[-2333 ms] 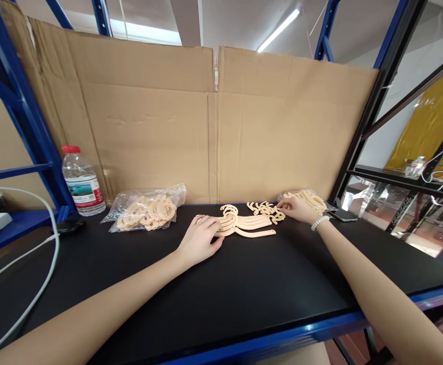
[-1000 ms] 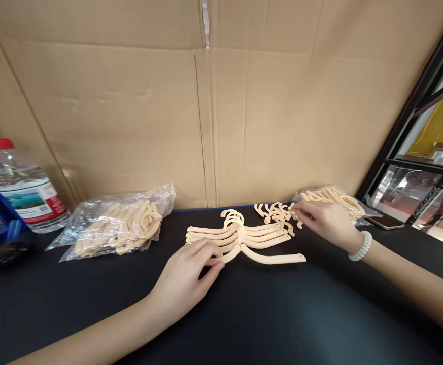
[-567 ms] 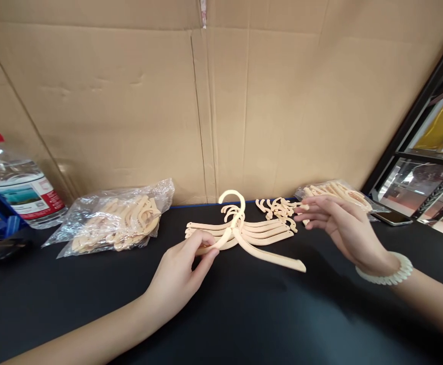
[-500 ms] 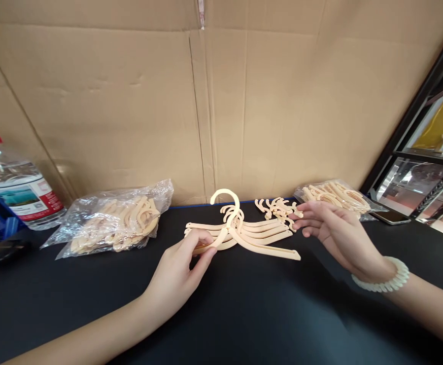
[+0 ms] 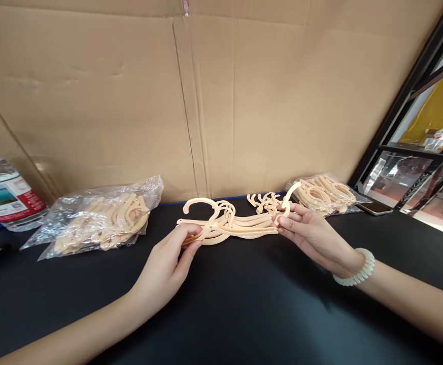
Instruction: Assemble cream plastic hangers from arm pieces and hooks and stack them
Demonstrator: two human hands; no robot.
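Note:
My left hand [image 5: 170, 258] pinches the left arm of a beige plastic clothes hanger [image 5: 248, 232], whose large hook leans to the left. Between the thumb and fingers of my right hand [image 5: 320, 238] is a small curved beige hook piece [image 5: 292, 191], its tip pointing up. This piece sits right at the end of the hanger's right arm; whether it is joined to it I cannot tell. Behind the held hanger lie several more beige hangers [image 5: 257, 220], stacked and partly hidden. A pile of small curved pieces [image 5: 261, 201] rests just beyond my right fingers.
A clear bag of beige parts [image 5: 103, 218] lies on the left, and another bag [image 5: 324, 190] on the right beside a phone [image 5: 374, 208]. At far left stands a large water bottle [image 5: 11, 195]. Cardboard [image 5: 130, 101] walls off the back; a black shelf frame [image 5: 392, 116] rises at right.
My right hand has come away from the pile with a small hook piece and moved left to the hanger's right end. The held hanger has tilted, its hook swinging left. The view has shifted slightly.

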